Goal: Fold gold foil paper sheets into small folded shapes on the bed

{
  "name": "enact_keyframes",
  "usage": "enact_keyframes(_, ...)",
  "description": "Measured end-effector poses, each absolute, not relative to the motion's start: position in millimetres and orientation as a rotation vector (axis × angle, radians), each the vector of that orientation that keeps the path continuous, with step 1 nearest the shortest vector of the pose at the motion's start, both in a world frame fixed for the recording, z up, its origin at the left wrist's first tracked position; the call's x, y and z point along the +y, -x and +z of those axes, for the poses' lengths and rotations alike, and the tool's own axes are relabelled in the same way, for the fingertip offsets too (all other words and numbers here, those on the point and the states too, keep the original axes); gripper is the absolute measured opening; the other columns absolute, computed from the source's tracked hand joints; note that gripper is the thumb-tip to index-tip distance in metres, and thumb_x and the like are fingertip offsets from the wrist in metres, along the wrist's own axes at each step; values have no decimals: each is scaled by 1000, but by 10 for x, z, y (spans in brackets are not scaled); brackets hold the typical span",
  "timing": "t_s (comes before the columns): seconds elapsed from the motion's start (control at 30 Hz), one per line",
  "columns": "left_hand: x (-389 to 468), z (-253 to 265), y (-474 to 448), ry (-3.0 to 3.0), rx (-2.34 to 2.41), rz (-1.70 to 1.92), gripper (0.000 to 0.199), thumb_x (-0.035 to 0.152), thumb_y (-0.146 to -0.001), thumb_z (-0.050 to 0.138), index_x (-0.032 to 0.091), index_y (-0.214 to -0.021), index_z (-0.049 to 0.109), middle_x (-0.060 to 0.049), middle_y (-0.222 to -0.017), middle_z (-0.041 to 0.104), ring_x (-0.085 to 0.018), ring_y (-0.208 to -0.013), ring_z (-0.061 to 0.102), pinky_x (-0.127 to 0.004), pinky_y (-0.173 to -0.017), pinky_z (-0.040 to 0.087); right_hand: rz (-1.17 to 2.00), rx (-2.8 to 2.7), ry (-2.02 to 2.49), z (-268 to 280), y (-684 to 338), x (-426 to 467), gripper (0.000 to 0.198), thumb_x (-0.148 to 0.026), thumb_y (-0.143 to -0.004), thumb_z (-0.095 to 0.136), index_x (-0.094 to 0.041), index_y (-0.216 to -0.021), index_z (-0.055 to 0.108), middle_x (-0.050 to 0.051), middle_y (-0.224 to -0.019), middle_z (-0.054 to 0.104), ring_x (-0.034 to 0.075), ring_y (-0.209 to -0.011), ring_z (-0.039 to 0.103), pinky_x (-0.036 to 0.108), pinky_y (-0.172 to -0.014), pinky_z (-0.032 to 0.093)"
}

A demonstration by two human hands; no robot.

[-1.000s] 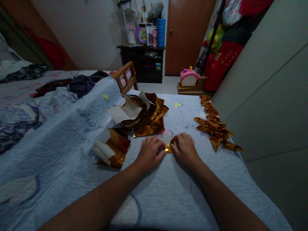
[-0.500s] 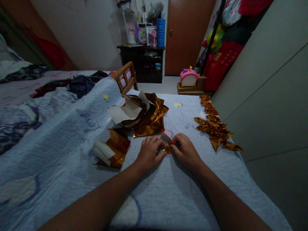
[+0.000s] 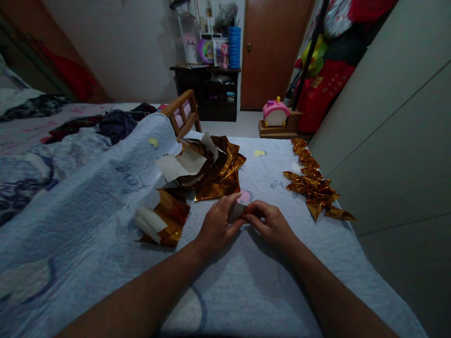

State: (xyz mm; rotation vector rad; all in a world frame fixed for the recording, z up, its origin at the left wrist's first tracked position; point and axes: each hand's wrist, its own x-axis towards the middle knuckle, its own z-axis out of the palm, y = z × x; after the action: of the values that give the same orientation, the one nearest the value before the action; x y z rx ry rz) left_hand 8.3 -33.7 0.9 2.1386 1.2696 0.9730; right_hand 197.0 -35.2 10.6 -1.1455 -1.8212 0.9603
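Between my two hands is a small piece of gold foil paper [image 3: 237, 213], its pale grey back showing and its gold side mostly hidden by fingers. My left hand [image 3: 219, 220] holds the left edge with the thumb low and the fingers raised behind. At the right edge, my right hand [image 3: 268, 218] pinches the paper between thumb and fingertips. Beyond them lies a fanned stack of gold foil sheets [image 3: 218, 188], some with white backs up. A smaller curled bundle of gold foil sheets [image 3: 176, 220] rests left of my left hand.
Folded gold foil pieces [image 3: 313, 188] lie in a row along the right edge of the pale blue quilt [image 3: 225, 291]. A wooden bed rail [image 3: 190, 110] stands behind the stack. A white cabinet [image 3: 398, 141] borders the right side. Dark clothes [image 3: 118, 124] lie at left.
My left fingers have lifted and spread, with the thumb moving nearer the right hand. The paper has turned and shows more grey back and less gold. The piles have not moved.
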Motion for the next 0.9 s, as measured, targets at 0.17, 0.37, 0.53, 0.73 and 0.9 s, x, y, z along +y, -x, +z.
enact_keyframes(0.17, -350, 75, -104, -1814, 1197, 900, 54, 26, -81, 74, 24, -131, 54, -3, -113, 69, -20, -94, 66, -30, -84, 52, 1117, -1714, 1137, 112, -1968, -360, 8, -25, -86, 59, -19, -86, 64, 0, -77, 63, 15, -71, 58, 27, -67, 45)
enact_keyframes(0.37, -327, 71, -129, -1451, 1089, 966, 47, 29, -76, 79, 20, -117, 61, -3, -98, 68, -16, -79, 63, -25, -70, 49, 1234, -1711, 1148, 150, -1958, -382, 15, -33, -89, 57, -18, -87, 60, -1, -74, 58, 13, -66, 52, 25, -61, 41)
enact_keyframes(0.53, -305, 45, -148, -1196, 953, 986, 51, 33, -72, 84, 18, -112, 57, 0, -84, 66, -13, -70, 60, -22, -64, 47, 1229, -1762, 1157, 153, -1950, -389, 16, -34, -87, 58, -19, -83, 58, -2, -72, 54, 13, -65, 48, 26, -61, 38)
enact_keyframes(0.73, -280, 42, -146, -1189, 939, 936, 54, 34, -72, 85, 18, -114, 55, 0, -84, 66, -12, -70, 60, -22, -63, 46, 1232, -1739, 1208, 110, -1967, -375, 15, -32, -87, 56, -18, -83, 60, -1, -73, 57, 14, -67, 51, 27, -64, 39)
enact_keyframes(0.9, -266, -28, -108, -1238, 972, 902, 57, 35, -73, 85, 19, -118, 54, -3, -92, 68, -14, -75, 62, -24, -66, 47, 1246, -1679, 1205, 105, -1967, -367, 13, -31, -85, 56, -19, -82, 60, -1, -72, 56, 14, -66, 51, 27, -63, 39)
